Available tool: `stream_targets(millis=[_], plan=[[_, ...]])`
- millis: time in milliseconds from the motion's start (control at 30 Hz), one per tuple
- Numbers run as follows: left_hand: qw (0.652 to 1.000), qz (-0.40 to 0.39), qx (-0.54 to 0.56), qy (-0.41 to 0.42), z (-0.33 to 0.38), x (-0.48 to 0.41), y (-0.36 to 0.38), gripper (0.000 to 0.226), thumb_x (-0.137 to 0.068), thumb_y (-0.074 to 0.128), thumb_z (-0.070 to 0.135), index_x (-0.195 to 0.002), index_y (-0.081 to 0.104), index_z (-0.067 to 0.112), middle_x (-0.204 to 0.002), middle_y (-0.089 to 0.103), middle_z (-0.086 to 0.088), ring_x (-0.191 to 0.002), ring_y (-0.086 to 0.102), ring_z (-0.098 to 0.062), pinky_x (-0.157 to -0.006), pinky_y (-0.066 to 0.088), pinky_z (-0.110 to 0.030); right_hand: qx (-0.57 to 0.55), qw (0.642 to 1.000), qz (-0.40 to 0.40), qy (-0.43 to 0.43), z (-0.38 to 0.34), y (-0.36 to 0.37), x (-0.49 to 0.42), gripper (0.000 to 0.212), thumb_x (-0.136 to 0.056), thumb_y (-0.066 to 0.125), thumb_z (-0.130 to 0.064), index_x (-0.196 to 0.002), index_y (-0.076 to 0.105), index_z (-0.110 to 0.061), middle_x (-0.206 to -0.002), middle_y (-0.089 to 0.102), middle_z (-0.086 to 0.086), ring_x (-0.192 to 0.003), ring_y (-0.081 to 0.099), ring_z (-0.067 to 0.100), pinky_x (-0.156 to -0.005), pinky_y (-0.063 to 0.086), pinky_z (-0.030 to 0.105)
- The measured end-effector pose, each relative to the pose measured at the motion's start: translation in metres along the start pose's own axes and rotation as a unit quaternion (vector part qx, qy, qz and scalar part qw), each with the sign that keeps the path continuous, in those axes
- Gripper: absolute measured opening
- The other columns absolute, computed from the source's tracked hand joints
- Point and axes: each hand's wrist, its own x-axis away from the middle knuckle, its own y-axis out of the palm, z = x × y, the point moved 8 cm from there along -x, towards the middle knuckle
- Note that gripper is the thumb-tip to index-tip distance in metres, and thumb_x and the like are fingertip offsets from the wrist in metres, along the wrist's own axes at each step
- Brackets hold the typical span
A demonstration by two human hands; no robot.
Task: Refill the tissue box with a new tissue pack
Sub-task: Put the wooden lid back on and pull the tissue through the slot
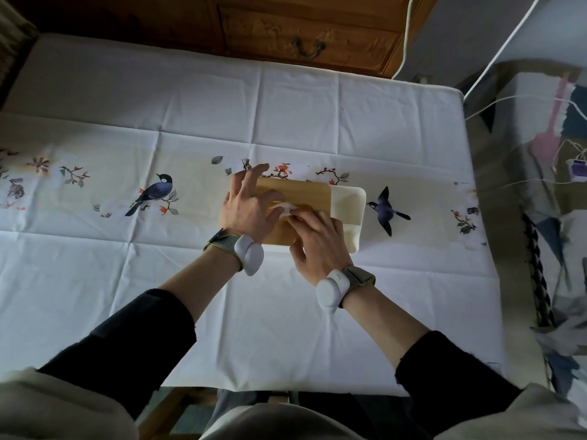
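Both your forearms stretched forward and angled inward, your left hand (251, 211) with fingers splayed and index straight, your right hand (320, 246) just beside it, fingertips pinching a tissue (283, 208)

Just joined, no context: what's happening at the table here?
A person is working on a tissue box on the cloth-covered table. The left hand rests with spread fingers on the wooden lid, while the right hand pinches a white tissue at the middle of the lid. One end of the white box shows beyond the lid.
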Motion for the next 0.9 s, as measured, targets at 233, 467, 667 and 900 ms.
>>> stream_targets(millis=[233,467,667,900], plan=[[1.000,0.017,-0.003,0.011,0.004,-0.001,-0.004,0.011,-0.078,0.068,0.031,-0.086,0.073,0.026,-0.141,0.046,0.000,-0.129,0.037,-0.031,-0.066,0.049,-0.038,-0.011,1.000,0.000,0.002,0.001,0.001,0.000,0.042,-0.077,0.054,-0.020,-0.118,0.057,-0.016,-0.122,0.058,-0.002,-0.106,0.051,0.027,-0.083,0.039,0.039],[1.000,0.023,0.001,0.008,-0.001,0.002,-0.004,0.008,-0.077,0.067,0.033,-0.077,0.072,0.027,-0.140,0.046,0.003,-0.128,0.039,-0.029,-0.059,0.050,-0.036,-0.015,1.000,0.011,0.004,0.000,0.000,0.002,0.042,-0.076,0.053,-0.021,-0.118,0.057,-0.018,-0.123,0.058,-0.003,-0.105,0.051,0.026,-0.083,0.039,0.038],[1.000,0.016,0.001,0.010,-0.001,0.000,-0.001,0.010,-0.077,0.067,0.031,-0.075,0.073,0.024,-0.140,0.046,0.002,-0.129,0.038,-0.031,-0.067,0.049,-0.038,-0.012,1.000,-0.006,0.006,0.002,0.002,0.002,0.043,-0.077,0.053,-0.022,-0.120,0.055,-0.019,-0.124,0.056,-0.005,-0.108,0.048,0.024,-0.085,0.038,0.037],[0.999,0.011,-0.003,0.038,0.004,0.004,-0.003,0.011,-0.076,0.067,0.027,-0.075,0.073,0.017,-0.136,0.052,-0.004,-0.126,0.041,-0.037,-0.095,0.038,-0.047,-0.069,0.996,0.049,0.031,0.010,-0.014,-0.002,0.031,-0.077,0.057,-0.017,-0.108,0.060,-0.012,-0.113,0.062,0.006,-0.103,0.056,0.030,-0.085,0.043,0.041]])
